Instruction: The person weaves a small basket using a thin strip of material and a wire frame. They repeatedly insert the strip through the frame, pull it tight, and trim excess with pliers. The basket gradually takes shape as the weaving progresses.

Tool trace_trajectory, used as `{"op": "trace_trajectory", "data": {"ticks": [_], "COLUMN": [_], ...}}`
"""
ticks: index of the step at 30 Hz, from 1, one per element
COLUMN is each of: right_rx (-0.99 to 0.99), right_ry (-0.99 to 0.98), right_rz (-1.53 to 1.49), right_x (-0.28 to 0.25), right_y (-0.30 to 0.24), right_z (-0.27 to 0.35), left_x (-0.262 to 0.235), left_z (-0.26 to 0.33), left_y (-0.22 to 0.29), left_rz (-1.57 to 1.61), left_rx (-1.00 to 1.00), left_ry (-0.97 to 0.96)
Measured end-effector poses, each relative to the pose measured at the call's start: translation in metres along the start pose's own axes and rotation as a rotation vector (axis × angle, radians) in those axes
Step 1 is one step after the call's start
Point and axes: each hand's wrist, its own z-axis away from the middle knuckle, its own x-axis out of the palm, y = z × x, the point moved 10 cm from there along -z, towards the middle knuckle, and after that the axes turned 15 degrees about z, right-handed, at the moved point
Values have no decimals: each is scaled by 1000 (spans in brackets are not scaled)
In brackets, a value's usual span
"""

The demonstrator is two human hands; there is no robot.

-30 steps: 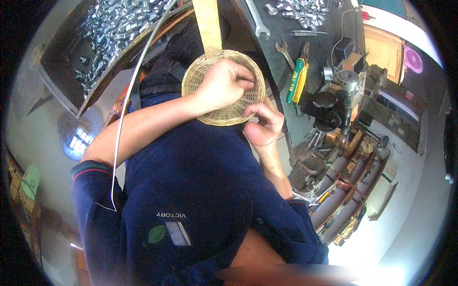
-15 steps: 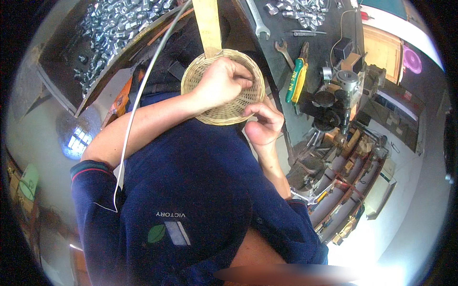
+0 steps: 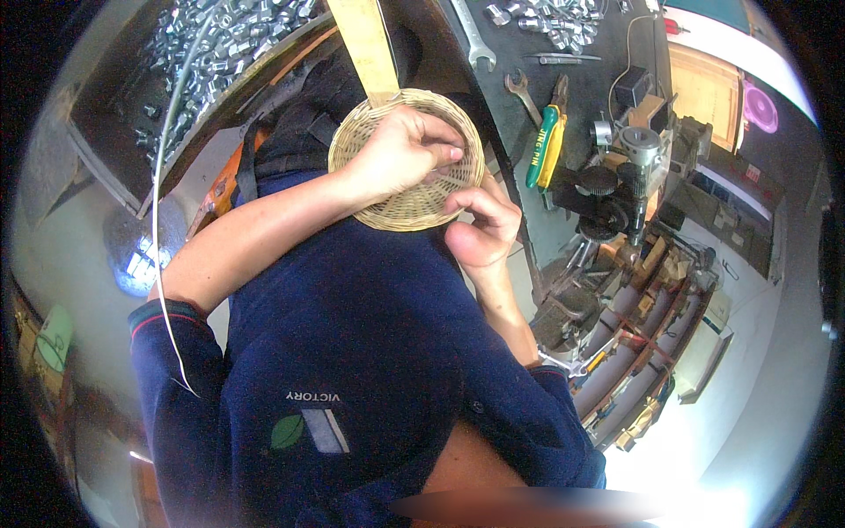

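A small round wicker basket (image 3: 405, 218) rests against my lap, its open side facing up. Rising from its far rim is a flat yellow strip (image 3: 363, 48), like a handle. My left hand (image 3: 400, 154) reaches into the basket with thumb and fingers pinched together; what lies between them is hidden. At the near right, my right hand (image 3: 484, 227) grips the basket's rim, thumb bent on the inside and the other fingers mostly out of sight behind the wall. A long thin pale strand (image 3: 157, 211) hangs in a curve down to my left sleeve.
Left of me stands a bin of metal fittings (image 3: 202, 79). On the dark bench at right lie wrenches (image 3: 476, 48), green-and-yellow pliers (image 3: 543, 145) and more fittings (image 3: 563, 25). A machine with black gears (image 3: 603, 207) stands at the bench's near part.
The pale strand has swung to the left. The basket and its yellow strip have tilted slightly left. Both hands keep nearly the same places on the basket.
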Motion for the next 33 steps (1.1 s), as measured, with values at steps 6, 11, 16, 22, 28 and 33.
{"op": "trace_trajectory", "data": {"ticks": [6,11,16,22,28,33], "right_rx": [-64,-41,-83,-125,-100,-115], "right_ry": [19,-67,-66,-2,74,68], "right_rz": [226,382,405,426,464,502], "right_x": [-1,12,14,14,10,12], "right_y": [-15,-15,-23,-35,-40,-38], "right_z": [-1,2,0,-10,-10,-7], "left_x": [3,7,3,-1,-7,-9], "left_z": [1,4,-3,8,20,17], "left_y": [12,30,34,45,47,45], "left_rz": [-131,-519,-524,-519,-543,-490], "left_rx": [113,270,182,57,106,106], "left_ry": [28,43,-1,70,47,83]}}
